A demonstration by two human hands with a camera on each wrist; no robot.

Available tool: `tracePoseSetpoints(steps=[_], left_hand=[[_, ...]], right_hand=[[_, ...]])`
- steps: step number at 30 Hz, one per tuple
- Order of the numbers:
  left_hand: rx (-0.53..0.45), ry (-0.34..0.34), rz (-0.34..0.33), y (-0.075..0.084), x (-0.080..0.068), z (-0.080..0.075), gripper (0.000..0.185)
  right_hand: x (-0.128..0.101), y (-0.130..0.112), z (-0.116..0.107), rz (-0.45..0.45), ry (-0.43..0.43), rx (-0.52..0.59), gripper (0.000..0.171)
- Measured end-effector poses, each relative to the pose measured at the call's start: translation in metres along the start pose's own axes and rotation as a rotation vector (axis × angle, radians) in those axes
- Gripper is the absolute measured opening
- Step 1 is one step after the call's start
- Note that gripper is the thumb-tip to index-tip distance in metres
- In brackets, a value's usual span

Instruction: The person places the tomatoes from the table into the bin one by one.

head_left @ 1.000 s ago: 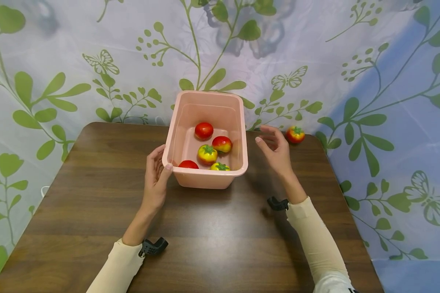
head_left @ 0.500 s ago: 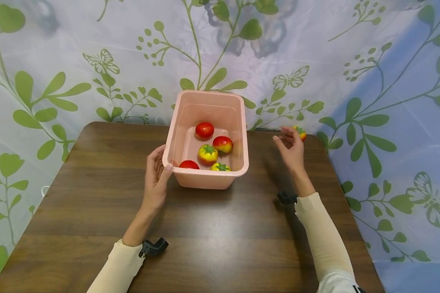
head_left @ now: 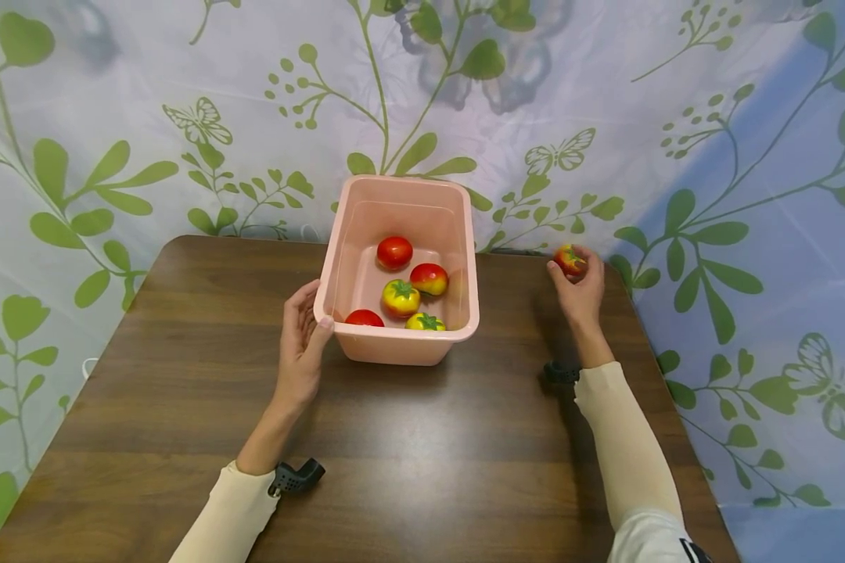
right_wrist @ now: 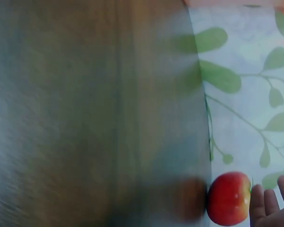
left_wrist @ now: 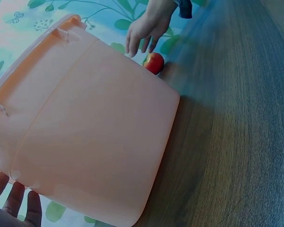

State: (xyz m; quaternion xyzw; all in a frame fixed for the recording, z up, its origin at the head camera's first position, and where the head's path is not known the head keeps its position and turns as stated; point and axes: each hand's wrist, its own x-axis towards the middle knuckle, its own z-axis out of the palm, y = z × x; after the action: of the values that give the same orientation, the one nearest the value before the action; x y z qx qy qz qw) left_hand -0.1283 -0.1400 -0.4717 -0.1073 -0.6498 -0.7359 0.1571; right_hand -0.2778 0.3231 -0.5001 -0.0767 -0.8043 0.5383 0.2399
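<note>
A pink plastic tub [head_left: 403,349] stands upright at the back middle of the table. My left hand [head_left: 300,352] holds its near left corner, thumb on the rim and fingers [left_wrist: 34,208] along the outside wall. Inside lie several tomatoes: red ones [head_left: 394,252] and yellow ones [head_left: 400,298] with green tops. Outside, a red-and-yellow tomato [head_left: 569,259] rests by the table's back right corner. My right hand [head_left: 581,293] is over it, fingers spread around its near side in the head view. From the left wrist, the fingers hang just above this tomato [left_wrist: 154,63].
The brown wooden table [head_left: 408,461] runs back to a wall covering [head_left: 253,102] printed with leaves and butterflies, which also lines the right side. Black wrist-worn cameras [head_left: 298,475] project from both forearms, close above the tabletop.
My right hand has travelled right, away from the tub's side, to the lone tomato at the back right. The left hand and the tub have stayed in place.
</note>
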Motion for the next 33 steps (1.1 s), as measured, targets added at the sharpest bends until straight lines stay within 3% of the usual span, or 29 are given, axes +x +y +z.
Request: tracePoseSetpoints(steps=[7, 18, 24, 33], left_hand=[[0.002, 0.005, -0.001, -0.001, 0.002, 0.0, 0.058], [0.024, 0.008, -0.006, 0.001, 0.001, -0.002, 0.058], [0.018, -0.006, -0.004, -0.002, 0.0, -0.001, 0.058], [0.018, -0.008, -0.004, -0.002, 0.0, -0.001, 0.058]], right_hand=[[0.021, 0.003, -0.011, 0.051, 0.064, -0.102, 0.063], [0.035, 0.023, -0.016, 0.17, -0.025, -0.201, 0.078], [0.038, 0.031, -0.018, 0.291, -0.053, -0.236, 0.091], [0.046, 0.031, -0.011, 0.33, -0.082, -0.262, 0.091]])
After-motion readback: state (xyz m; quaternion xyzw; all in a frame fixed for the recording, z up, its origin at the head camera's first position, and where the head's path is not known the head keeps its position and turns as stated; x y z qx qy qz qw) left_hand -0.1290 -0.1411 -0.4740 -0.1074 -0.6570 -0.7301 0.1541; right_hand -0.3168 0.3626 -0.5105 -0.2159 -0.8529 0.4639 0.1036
